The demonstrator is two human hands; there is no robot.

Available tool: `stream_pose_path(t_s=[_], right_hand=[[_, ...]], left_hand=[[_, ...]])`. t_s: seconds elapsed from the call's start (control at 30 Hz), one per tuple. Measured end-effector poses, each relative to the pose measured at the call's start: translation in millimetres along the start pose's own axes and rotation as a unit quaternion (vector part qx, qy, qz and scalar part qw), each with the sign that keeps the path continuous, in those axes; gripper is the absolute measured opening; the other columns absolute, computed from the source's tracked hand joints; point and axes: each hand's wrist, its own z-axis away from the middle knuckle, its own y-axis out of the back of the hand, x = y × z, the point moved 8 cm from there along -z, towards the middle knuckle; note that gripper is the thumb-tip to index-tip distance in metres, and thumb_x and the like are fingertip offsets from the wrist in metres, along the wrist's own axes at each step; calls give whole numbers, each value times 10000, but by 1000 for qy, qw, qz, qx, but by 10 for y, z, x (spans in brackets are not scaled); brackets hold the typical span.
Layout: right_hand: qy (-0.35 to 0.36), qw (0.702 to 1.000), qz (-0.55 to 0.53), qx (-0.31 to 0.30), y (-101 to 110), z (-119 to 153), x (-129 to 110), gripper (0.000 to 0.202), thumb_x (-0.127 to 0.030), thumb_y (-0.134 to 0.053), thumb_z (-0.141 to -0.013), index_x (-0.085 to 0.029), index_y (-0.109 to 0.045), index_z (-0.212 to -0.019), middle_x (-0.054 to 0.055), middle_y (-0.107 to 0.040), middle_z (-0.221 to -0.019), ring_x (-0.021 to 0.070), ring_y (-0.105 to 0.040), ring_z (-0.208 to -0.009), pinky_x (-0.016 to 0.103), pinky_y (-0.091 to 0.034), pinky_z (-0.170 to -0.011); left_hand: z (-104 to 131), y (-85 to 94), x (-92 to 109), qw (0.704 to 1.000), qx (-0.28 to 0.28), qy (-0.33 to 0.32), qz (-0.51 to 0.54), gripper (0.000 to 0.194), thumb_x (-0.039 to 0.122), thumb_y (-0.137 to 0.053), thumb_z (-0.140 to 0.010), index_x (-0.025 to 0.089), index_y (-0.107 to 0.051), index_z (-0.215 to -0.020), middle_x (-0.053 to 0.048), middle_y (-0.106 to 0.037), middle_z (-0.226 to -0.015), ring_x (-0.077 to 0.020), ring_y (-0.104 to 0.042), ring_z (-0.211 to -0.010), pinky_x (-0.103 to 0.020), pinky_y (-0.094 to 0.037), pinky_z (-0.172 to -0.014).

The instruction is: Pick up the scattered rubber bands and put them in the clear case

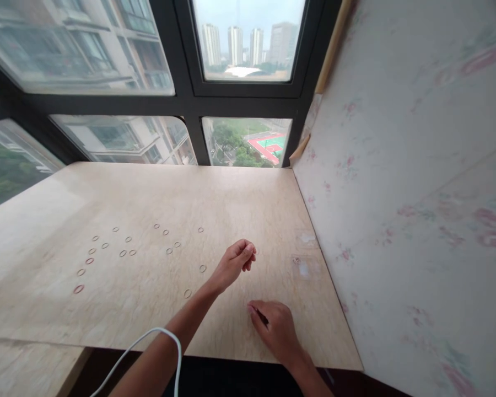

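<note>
My left hand (236, 260) is over the middle of the stone-patterned sill, its fingers curled and pinched together. A faint pinkish edge shows by its fingertips, too small to name. My right hand (276, 326) is lower and to the right, thumb and forefinger pressed together; whatever it may hold is hidden. Left of my hands lie several thin rings, among them one ring (203, 264) and another ring (187, 290) beside my left forearm. Farther left is a reddish ring (79, 285). To the right is a clear plastic box (314, 269) with a small ring-like piece in it.
A second clear plastic piece (306, 238) lies behind the box, close to the flower-patterned wall (397, 220). Dark window frames (240, 105) border the sill (248, 193) at the back. A white cable (149, 333) crosses my left forearm.
</note>
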Motion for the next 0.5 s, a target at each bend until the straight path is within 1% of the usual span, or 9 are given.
stream_pose_path(t_s=[0.13, 0.27, 0.4, 0.5], right_hand=[[-3, 1000, 7, -5, 11, -10, -1, 289, -297, -458, -945, -214, -704, -820, 4, -685, -642, 149, -619, -591, 254, -369, -611], [-8, 1000, 17, -10, 6, -7, 10, 291, -289, -456, -946, -207, -672, -769, -2, -667, -627, 143, -604, -589, 251, -346, -612], [-9, 1000, 23, -18, -19, -8, 22, 279, -258, -469, -927, -196, -635, -711, -4, -650, -607, 138, -597, -579, 249, -328, -598], [-12, 999, 33, -16, -40, -11, 45, 260, -219, -493, -890, -188, -604, -657, -2, -642, -583, 136, -587, -550, 254, -304, -572]], left_hand=[[-140, -246, -66, 993, 17, 8, -118, 269, 403, -501, -865, 159, -590, -790, 15, -539, -670, -98, -453, -542, -234, -355, -527], [-289, -522, -78, 973, 19, -29, -226, 229, 332, -511, -859, 163, -642, -778, -9, -594, -691, -133, -518, -631, -258, -401, -608], [-424, -798, -141, 963, -2, -59, -262, 201, 285, -525, -855, 166, -679, -807, -41, -664, -788, -155, -573, -713, -282, -439, -695], [-504, -931, -243, 963, -22, -52, -262, 193, 249, -529, -850, 169, -703, -828, -48, -694, -806, -165, -598, -737, -294, -459, -729]])
